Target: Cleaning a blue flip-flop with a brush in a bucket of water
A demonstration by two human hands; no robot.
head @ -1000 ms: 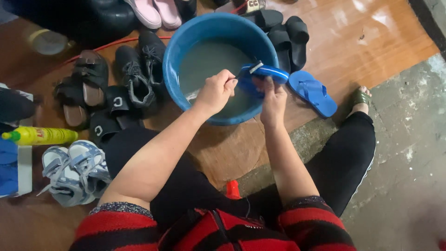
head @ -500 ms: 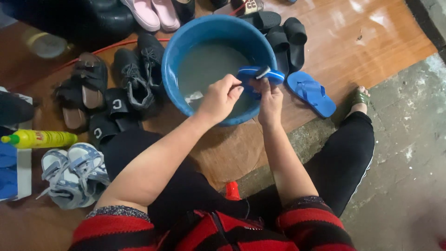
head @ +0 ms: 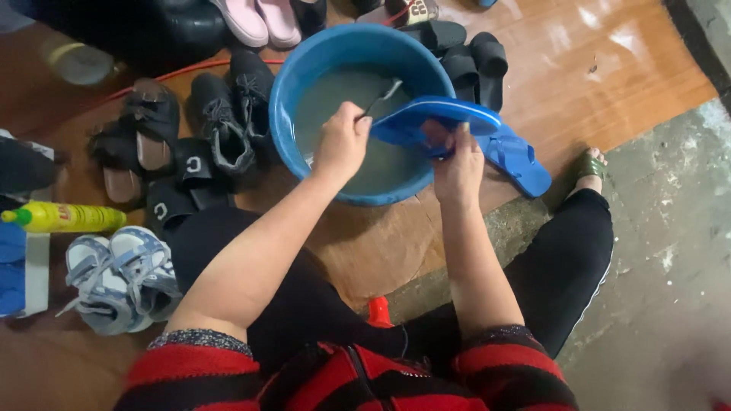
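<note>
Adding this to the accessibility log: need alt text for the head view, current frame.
A seated person's right hand holds a blue flip-flop over a blue basin of murky water while the left hand grips a brush against it. Its blue mate lies beside the basin on a wooden floor, with black shoes, grey sneakers and a yellow bottle at left.

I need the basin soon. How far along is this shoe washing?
Nothing looks finished. In hand: the right hand holds a blue flip-flop over the blue basin of cloudy water, while the left hand works it with a brush. Left: its mate, the second blue flip-flop, lies beside the basin, and the black sneakers and grey sneakers sit on the floor.
</note>
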